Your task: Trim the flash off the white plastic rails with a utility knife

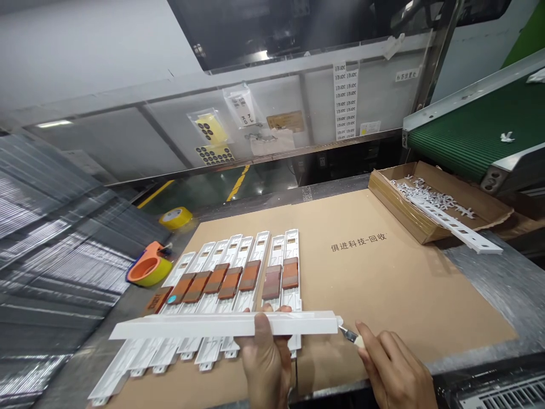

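Observation:
My left hand [264,358] is closed around the middle of a long white plastic strip [191,326], held level above the cardboard. In my right hand [394,363] is a craft knife [349,335], its blade tip at the strip's right end, by a small white nub [339,321]. Whether the blade touches the nub I cannot tell. Behind and below the held strip, several similar white strips [292,241] lie side by side, partly covered by it. Reddish-brown blocks [250,275] rest across them in a row.
A cardboard sheet [361,284] covers the bench. At right, a cardboard box [409,221] holds small white scraps, with a white slotted strip [460,227] over its edge. Beyond is a green conveyor belt [472,130]. An orange tape dispenser [149,264] and yellow tape roll [175,217] stand at left.

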The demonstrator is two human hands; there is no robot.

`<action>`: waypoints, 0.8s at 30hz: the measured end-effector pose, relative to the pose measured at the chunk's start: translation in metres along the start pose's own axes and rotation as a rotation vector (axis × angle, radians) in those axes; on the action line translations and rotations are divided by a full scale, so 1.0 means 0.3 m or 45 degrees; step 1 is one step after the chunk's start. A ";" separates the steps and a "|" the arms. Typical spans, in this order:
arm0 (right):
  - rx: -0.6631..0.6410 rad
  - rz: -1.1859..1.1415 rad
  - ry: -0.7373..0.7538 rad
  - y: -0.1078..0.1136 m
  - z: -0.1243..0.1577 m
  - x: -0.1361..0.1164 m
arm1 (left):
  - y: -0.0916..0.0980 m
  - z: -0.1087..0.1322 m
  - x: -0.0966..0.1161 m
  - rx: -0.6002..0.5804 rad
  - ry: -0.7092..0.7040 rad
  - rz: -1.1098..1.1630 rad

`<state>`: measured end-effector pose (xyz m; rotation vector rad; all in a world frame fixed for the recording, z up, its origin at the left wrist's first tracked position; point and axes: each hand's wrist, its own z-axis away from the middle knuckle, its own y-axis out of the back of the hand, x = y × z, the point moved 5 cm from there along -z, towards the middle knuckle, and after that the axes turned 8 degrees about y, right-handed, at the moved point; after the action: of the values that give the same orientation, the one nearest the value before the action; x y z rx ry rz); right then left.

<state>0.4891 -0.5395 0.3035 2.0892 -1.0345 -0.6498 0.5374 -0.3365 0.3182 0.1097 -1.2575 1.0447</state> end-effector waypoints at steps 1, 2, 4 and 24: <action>0.010 0.013 -0.014 0.001 -0.002 0.005 | 0.002 0.000 0.001 0.003 -0.004 0.004; 0.021 0.032 -0.036 0.002 -0.004 0.014 | 0.005 -0.001 0.000 0.014 0.009 0.008; 0.054 0.080 -0.081 0.004 -0.008 0.037 | 0.015 -0.002 -0.004 0.048 0.067 0.020; 0.059 -0.047 -0.014 0.032 -0.008 -0.027 | 0.013 0.020 0.013 0.019 0.036 -0.019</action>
<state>0.4819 -0.5361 0.3134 2.1514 -1.0284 -0.6617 0.5301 -0.3355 0.3218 0.1151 -1.2218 1.0393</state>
